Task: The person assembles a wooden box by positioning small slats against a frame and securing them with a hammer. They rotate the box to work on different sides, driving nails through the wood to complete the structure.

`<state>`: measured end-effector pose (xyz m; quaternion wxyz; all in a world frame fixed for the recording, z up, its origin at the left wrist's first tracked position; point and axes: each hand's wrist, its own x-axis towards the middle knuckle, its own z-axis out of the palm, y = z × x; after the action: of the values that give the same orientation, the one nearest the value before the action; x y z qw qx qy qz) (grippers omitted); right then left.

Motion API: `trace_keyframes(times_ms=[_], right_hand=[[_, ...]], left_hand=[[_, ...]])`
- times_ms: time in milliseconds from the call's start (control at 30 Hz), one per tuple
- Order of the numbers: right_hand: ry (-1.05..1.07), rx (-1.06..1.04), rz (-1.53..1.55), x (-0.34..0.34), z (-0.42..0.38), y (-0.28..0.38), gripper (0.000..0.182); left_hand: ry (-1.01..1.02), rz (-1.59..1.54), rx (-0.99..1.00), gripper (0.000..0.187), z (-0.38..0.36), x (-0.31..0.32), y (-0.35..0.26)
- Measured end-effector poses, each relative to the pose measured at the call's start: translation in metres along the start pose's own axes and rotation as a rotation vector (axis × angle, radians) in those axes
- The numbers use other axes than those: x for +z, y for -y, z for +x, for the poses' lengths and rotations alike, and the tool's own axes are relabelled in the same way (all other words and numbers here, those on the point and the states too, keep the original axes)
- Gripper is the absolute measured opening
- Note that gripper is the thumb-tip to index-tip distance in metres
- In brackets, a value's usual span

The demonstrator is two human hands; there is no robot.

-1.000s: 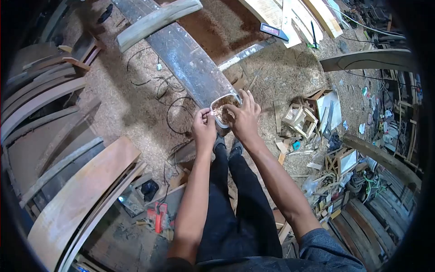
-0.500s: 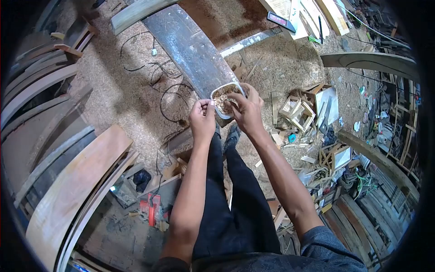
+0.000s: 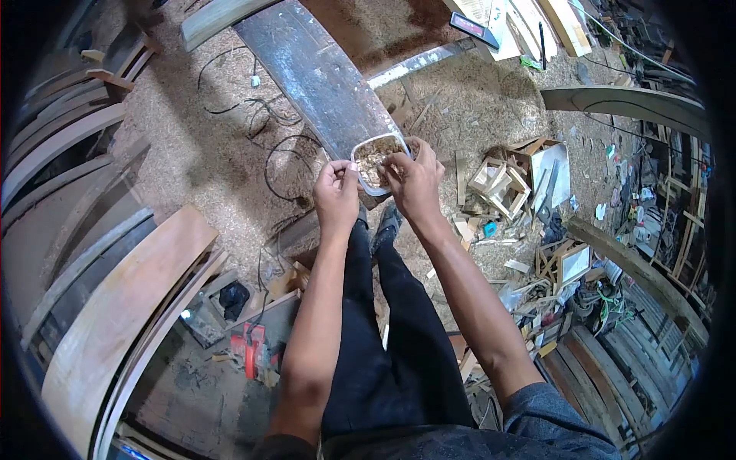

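A small rectangular plastic tub [image 3: 379, 138] with a pale rim sits at the near end of a long, worn wooden plank [image 3: 326, 80]. Loose brownish bits like wood shavings [image 3: 369, 162] lie inside it. At the tub's left edge, my left hand [image 3: 336, 195] is closed, with thumb and finger pinching at the rim. My right hand [image 3: 416, 184] reaches over the right side, its thumb and forefinger bent together down among the bits. Whatever those fingertips hold is too small to make out.
Shavings cover the floor [image 3: 230, 172], where a black cable [image 3: 266, 172] lies coiled. Curved boards [image 3: 126, 307] stand at left near a red power tool [image 3: 251, 353]. To the right are a small wooden frame [image 3: 500, 186] and scrap. A dark device [image 3: 473, 29] rests on boards at the top.
My right thumb and forefinger have come closer together inside the tub. My left hand stays at the rim. The whole view has shifted slightly.
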<state>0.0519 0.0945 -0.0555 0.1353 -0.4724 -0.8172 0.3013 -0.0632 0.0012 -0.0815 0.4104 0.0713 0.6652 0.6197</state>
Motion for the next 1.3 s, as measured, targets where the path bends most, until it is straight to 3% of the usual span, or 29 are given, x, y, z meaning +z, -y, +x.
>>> trace_keyframes(times_ms=[367, 467, 500, 600, 833, 1300], right_hand=[[-0.015, -0.058, 0.056, -0.010, -0.008, 0.008, 0.018], [-0.024, -0.074, 0.060, -0.013, -0.009, 0.010, 0.018], [-0.025, -0.079, 0.061, -0.015, -0.009, 0.011, 0.019], [-0.066, -0.129, 0.056, -0.020, -0.009, 0.016, 0.019], [-0.051, -0.159, 0.055, -0.025, -0.009, 0.015, 0.020], [-0.060, -0.224, 0.097, -0.022, -0.011, 0.015, 0.022]], left_hand=[[-0.059, 0.127, 0.051, 0.014, -0.003, -0.003, 0.000], [-0.138, 0.569, 0.429, 0.016, -0.019, 0.005, -0.040], [-0.089, 0.575, 0.570, 0.019, -0.017, 0.004, -0.042], [-0.006, 0.797, 0.659, 0.016, -0.022, 0.006, -0.047], [0.066, 0.761, 0.630, 0.018, -0.012, 0.005, -0.047], [0.021, 0.737, 0.557, 0.017, -0.016, 0.003, -0.048]])
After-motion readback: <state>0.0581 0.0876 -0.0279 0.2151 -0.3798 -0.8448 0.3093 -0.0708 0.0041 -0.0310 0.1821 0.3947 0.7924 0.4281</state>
